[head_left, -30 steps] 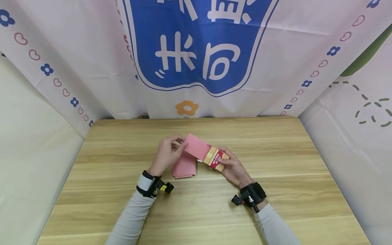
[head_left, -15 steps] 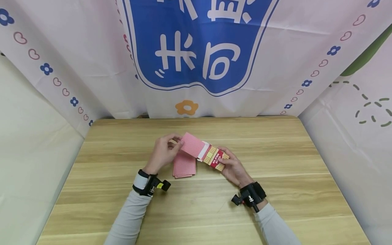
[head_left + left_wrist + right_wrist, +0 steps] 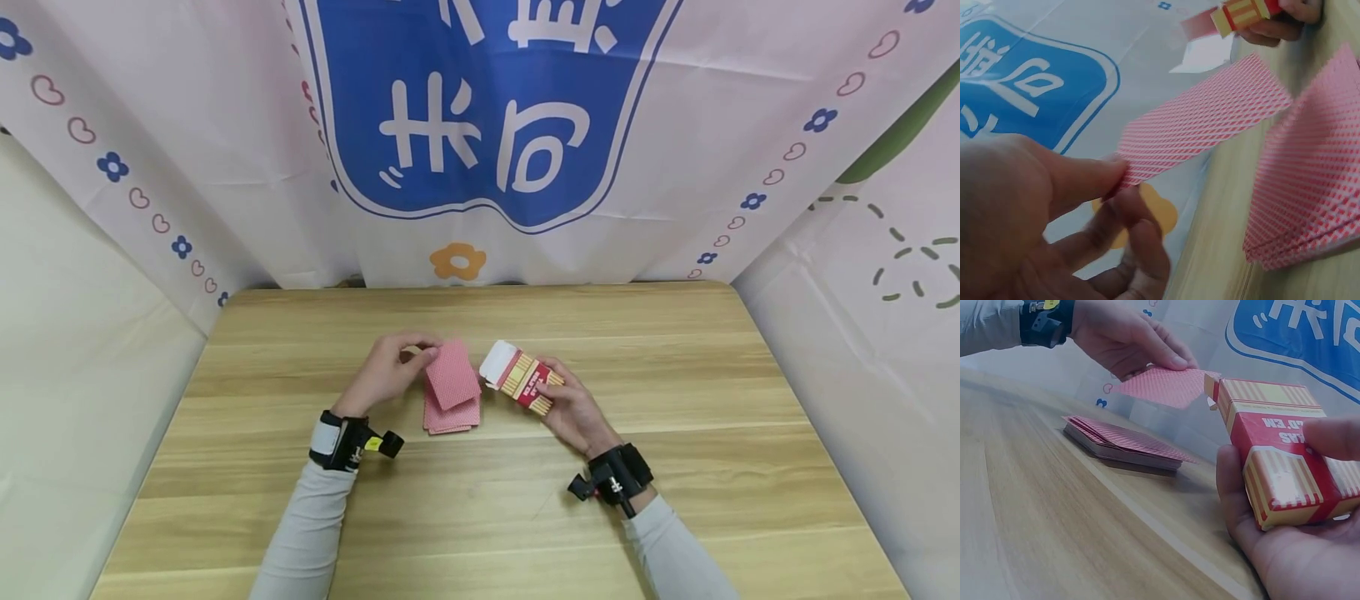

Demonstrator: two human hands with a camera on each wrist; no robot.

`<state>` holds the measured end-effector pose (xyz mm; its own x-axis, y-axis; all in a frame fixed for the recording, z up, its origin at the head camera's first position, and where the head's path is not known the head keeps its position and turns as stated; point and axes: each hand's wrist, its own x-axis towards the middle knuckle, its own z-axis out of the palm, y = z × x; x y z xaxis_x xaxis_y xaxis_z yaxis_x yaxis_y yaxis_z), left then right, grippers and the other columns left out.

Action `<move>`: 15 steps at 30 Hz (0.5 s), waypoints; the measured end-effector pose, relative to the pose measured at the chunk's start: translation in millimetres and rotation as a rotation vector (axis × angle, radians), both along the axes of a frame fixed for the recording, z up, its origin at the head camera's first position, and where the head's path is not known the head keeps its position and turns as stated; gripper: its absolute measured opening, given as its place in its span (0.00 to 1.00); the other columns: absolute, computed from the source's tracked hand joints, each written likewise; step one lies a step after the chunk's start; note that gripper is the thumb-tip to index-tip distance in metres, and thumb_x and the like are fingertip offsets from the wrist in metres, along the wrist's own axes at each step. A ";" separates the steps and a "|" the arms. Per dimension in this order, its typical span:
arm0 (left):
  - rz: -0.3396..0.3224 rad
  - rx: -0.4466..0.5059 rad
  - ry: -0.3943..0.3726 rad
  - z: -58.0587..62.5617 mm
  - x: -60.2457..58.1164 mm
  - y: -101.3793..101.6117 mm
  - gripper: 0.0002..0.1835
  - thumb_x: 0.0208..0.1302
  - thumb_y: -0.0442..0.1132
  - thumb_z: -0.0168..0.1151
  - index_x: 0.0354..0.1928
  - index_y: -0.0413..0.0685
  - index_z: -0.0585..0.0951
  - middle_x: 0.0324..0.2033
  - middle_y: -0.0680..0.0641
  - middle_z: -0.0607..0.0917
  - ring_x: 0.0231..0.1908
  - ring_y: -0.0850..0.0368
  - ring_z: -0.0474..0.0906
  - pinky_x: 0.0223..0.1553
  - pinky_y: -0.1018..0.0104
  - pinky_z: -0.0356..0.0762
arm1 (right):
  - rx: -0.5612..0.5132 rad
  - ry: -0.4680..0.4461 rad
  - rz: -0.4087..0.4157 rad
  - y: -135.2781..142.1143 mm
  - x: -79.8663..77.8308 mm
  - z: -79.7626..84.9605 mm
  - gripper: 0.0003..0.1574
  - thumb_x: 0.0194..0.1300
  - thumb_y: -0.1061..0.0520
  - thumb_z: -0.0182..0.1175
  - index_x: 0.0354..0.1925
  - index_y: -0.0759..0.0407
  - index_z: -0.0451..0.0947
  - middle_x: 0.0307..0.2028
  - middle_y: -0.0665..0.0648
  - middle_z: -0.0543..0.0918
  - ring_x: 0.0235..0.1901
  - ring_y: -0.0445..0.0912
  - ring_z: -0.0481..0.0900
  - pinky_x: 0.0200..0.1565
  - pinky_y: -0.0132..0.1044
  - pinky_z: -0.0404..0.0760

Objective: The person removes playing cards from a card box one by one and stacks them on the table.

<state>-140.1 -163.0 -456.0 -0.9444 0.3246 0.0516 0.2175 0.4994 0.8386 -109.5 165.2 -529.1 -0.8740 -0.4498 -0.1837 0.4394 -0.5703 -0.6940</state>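
Between thumb and fingers my left hand (image 3: 387, 371) pinches a playing card (image 3: 1204, 119) with a red-and-white patterned back by one corner. In the right wrist view that card hangs tilted above a stack of playing cards (image 3: 1129, 445), apart from it. The stack lies on the table with patterned backs up, its top cards slightly askew. To the right, my right hand (image 3: 577, 412) grips a red and yellow striped card box (image 3: 1285, 450), thumb on its printed face. The box's white flap (image 3: 496, 360) stands open toward the cards; its inside is hidden.
A light wood table (image 3: 480, 517) spans the work area. White printed cloth (image 3: 247, 167) with a blue emblem hangs behind the table's far edge, with pale cloth sides left and right. Each wrist wears a strapped black camera (image 3: 390, 444).
My left hand has drawn the card leftward out of the box and turned it over the stack. The box's white flap now shows fully. My right hand has hardly moved.
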 end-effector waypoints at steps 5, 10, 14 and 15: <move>-0.073 -0.038 -0.048 -5.6 -2.0 -0.5 0.14 0.75 0.42 0.59 0.54 0.46 0.88 0.55 0.44 0.87 0.53 0.49 0.81 0.55 0.50 0.80 | -0.008 -0.005 -0.008 0.3 -0.5 -0.7 0.28 0.73 0.71 0.47 0.65 0.50 0.68 0.69 0.63 0.63 0.61 0.53 0.76 0.58 0.47 0.81; -0.095 -0.082 -0.089 -10.2 -2.3 4.9 0.14 0.75 0.41 0.60 0.54 0.47 0.88 0.52 0.45 0.88 0.52 0.50 0.81 0.53 0.51 0.81 | -0.025 -0.002 -0.009 0.8 -0.9 -0.7 0.29 0.73 0.71 0.47 0.66 0.51 0.67 0.70 0.63 0.62 0.62 0.54 0.76 0.59 0.48 0.81; -0.080 -0.110 -0.113 -14.2 -2.2 8.5 0.12 0.74 0.41 0.61 0.52 0.49 0.89 0.46 0.47 0.88 0.45 0.52 0.81 0.47 0.56 0.82 | -0.041 0.000 -0.012 1.0 -0.7 -0.5 0.29 0.72 0.71 0.48 0.67 0.52 0.66 0.70 0.63 0.63 0.62 0.54 0.76 0.58 0.48 0.81; -0.071 -0.112 -0.119 -15.0 -2.1 9.2 0.11 0.73 0.40 0.62 0.51 0.49 0.89 0.45 0.47 0.88 0.43 0.53 0.81 0.44 0.57 0.82 | -0.045 -0.001 -0.013 1.0 -0.6 -0.4 0.29 0.72 0.71 0.49 0.67 0.51 0.66 0.70 0.63 0.63 0.62 0.54 0.76 0.58 0.48 0.82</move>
<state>-142.2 -153.7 -471.0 -0.9162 0.3883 -0.0995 0.1580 0.5780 0.8006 -110.0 166.1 -529.5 -0.8797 -0.4462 -0.1646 0.4325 -0.6067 -0.6670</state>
